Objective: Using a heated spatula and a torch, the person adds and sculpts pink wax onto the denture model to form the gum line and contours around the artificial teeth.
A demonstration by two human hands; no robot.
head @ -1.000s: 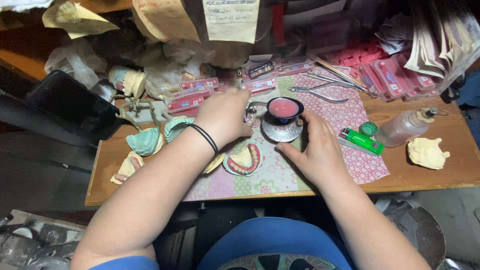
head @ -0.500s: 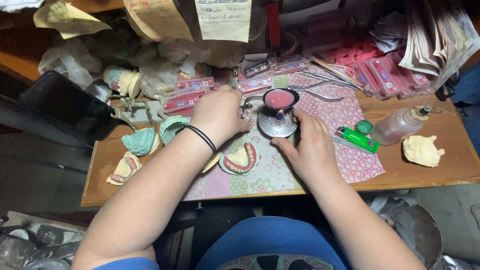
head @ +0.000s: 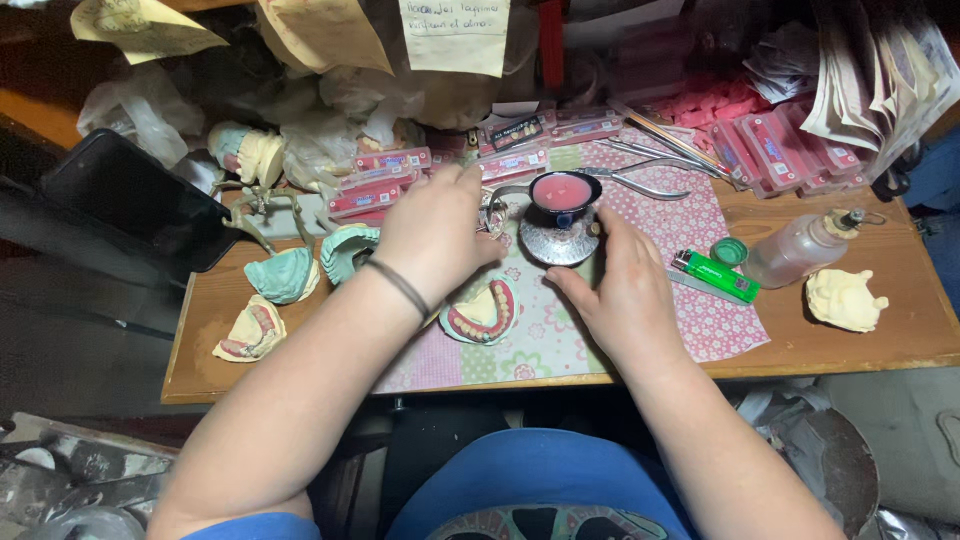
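Both hands are staying at the middle of the frame, much as half a second ago. The left hand (head: 432, 235) is resting palm down with fingers loosely spread, gripping nothing I can see, beside the silver burner (head: 558, 240). The right hand (head: 625, 290) is curling open fingers against the burner's right side. The small dark bowl of pink wax (head: 563, 192) is sitting on top, just above centre. The denture model (head: 482, 315) is lying below the left wrist, unmoved, and the green lighter (head: 716, 276) is lying right of centre
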